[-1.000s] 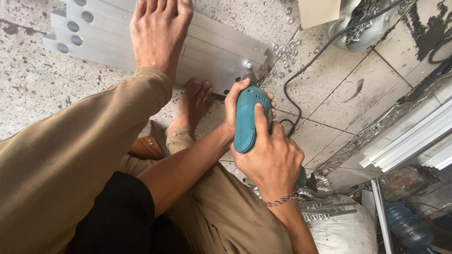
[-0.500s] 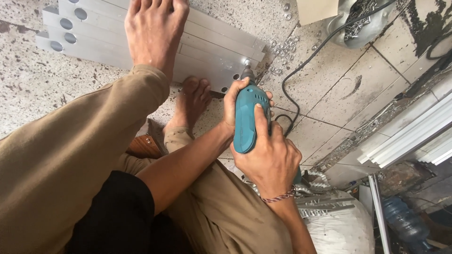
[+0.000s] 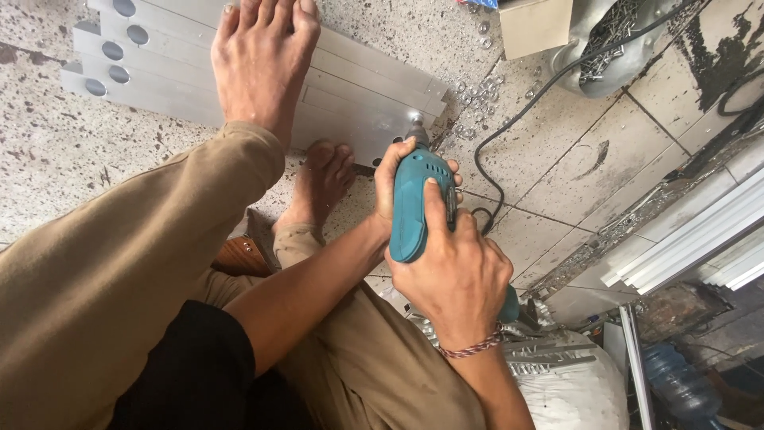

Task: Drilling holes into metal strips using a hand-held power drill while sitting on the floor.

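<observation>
Speckled stone floor [image 3: 72,159] carries a stack of flat grey aluminium bars [image 3: 350,103] with round holes at one end; bars look stiff, light for their length, slick-faced, so likely to skate unless pinned; bare foot [image 3: 263,64] presses down on them, second foot [image 3: 322,183] just beside the near edge; teal electric drill [image 3: 418,203] stands tip-down on the near corner of the bars, black cord [image 3: 509,103] trailing off across the tiles; drill looks dense and hard-shelled, best taken around the body and rear handle; right hand [image 3: 458,279] is clenched over the back of the drill, left hand [image 3: 390,179] wraps its front near the chuck; small metal discs [image 3: 477,84] lie scattered near the bar ends.
</observation>
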